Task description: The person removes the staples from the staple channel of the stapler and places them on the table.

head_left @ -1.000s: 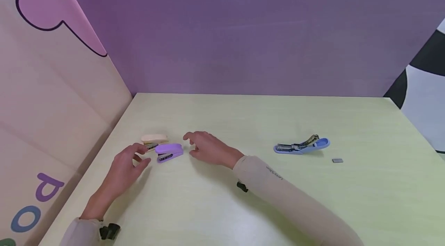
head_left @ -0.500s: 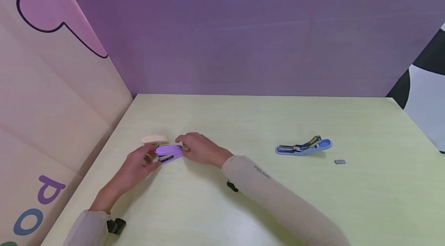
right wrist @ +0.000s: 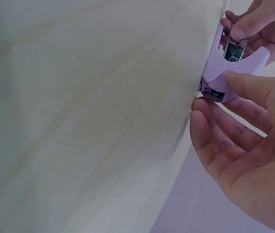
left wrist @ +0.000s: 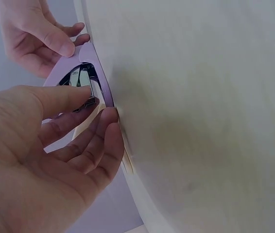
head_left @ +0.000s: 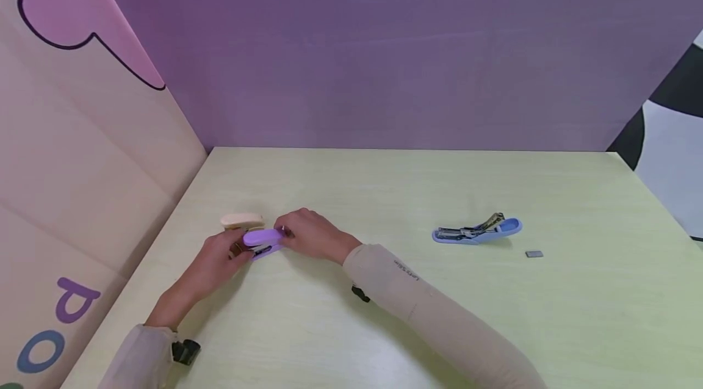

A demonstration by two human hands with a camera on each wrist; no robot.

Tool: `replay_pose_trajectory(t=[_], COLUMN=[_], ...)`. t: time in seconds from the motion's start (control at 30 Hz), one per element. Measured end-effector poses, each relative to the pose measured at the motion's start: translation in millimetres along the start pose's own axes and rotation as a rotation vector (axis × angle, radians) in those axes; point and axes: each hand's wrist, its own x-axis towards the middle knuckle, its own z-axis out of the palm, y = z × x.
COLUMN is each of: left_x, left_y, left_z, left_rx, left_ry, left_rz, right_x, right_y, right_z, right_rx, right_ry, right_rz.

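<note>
Purple stapler (head_left: 262, 237) sits low over the pale table (head_left: 549, 322), held between both hands. Its open front faces the left hand (head_left: 216, 262) at 8 o'clock, whose thumb and index finger pinch the metal staple arm. At 3 o'clock from it, the right hand (head_left: 313, 235) pinches the rear end, thumb against the purple shell and fingers curled beneath. A cream stapler (head_left: 241, 219) is just beside it at 10 o'clock; well apart at 3 o'clock lies a blue stapler (head_left: 476, 231), opened, with a small grey block (head_left: 534, 254) near its 4 o'clock side. Around the table stand a purple wall (head_left: 384, 47) at 12 o'clock and a pinkish, lettered wall (head_left: 99, 157) at 10.
</note>
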Motion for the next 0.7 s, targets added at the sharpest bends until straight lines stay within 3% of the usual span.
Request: replay_pose_trajectory(t=[0.43,0.7], left_x=[3.7,9.1], left_y=[5.9,16.4], left_z=[0.5,0.2], left_rx=[0.023,0.024], left_ry=[0.013,0.05], left_rz=[0.021,0.077], right_x=[-4.7,-17.2], right_y=[-1,-3], right_z=[-6,-20], right_rx=[-0.029,-0.042], right_ry=[-0.013,-0.016], right_rz=[0.023,0.036])
